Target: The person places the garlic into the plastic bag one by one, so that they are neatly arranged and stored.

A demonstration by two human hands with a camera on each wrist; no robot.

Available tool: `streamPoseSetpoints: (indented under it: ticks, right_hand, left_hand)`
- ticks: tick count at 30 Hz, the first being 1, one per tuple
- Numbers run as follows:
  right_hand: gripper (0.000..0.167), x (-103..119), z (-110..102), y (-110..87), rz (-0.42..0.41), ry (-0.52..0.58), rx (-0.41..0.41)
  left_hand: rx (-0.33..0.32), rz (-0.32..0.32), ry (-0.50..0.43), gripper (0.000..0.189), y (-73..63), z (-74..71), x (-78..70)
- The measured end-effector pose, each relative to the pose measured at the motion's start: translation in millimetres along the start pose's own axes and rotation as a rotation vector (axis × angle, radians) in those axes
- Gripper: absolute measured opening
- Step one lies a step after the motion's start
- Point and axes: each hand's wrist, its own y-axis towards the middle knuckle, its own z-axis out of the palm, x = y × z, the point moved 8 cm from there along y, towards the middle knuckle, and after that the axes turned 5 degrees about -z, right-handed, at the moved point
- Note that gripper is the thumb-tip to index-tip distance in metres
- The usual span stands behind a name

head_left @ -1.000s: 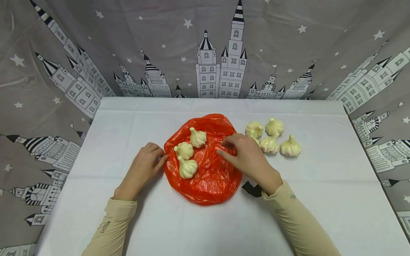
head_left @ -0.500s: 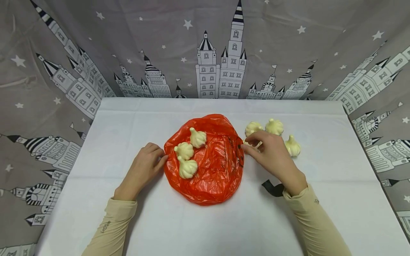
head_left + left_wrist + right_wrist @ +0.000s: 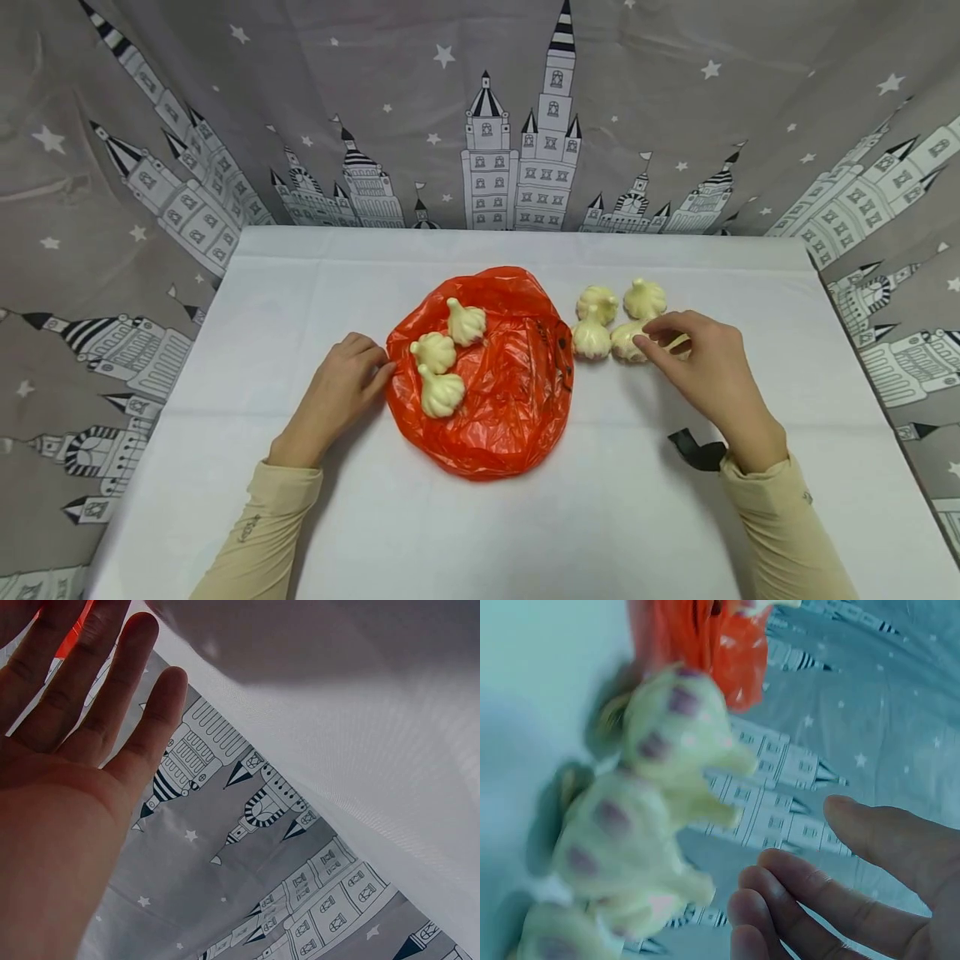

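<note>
My right hand hovered at the right of the table, its thumb and fingers curved, spread apart and holding nothing. The loose garlic lay to its left and just under it: the near middle bulb sat left of my fingers, beside my thumb tip in the head view, though I could not tell whether they touched. The rightmost bulb was mostly hidden beneath my hand. The near left bulb stood between the others and the bag, its neck pointing to the far side, and two more bulbs sat farther back. My right hand was much the nearer one to this group; my left hand was at the left edge of the red bag, thumb against it, and whether it pinched the plastic I couldn't tell. Three bulbs lay in the bag's left half. The plastic was thin, glossy and crinkled, dark marks along its right side, its outline roughly round. The bulbs were creamy, ribbed and plump, tapering to stubby necks, with purplish blotches showing in the right wrist view.
</note>
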Motion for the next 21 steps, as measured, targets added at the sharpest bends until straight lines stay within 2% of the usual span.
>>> streamPoseSetpoints:
  ticks: [9, 21]
  right_hand:
    - [0.018, -35.4, -37.2, -10.5, 0.055, -0.052, -0.102]
    - [0.02, -62.0, -35.8, -8.8, 0.123, -0.038, -0.11]
  left_hand:
    - [0.003, 0.002, 0.007, 0.014, 0.2, -0.6, 0.2]
    - [0.001, 0.005, 0.008, 0.014, 0.4, -0.2, -0.8]
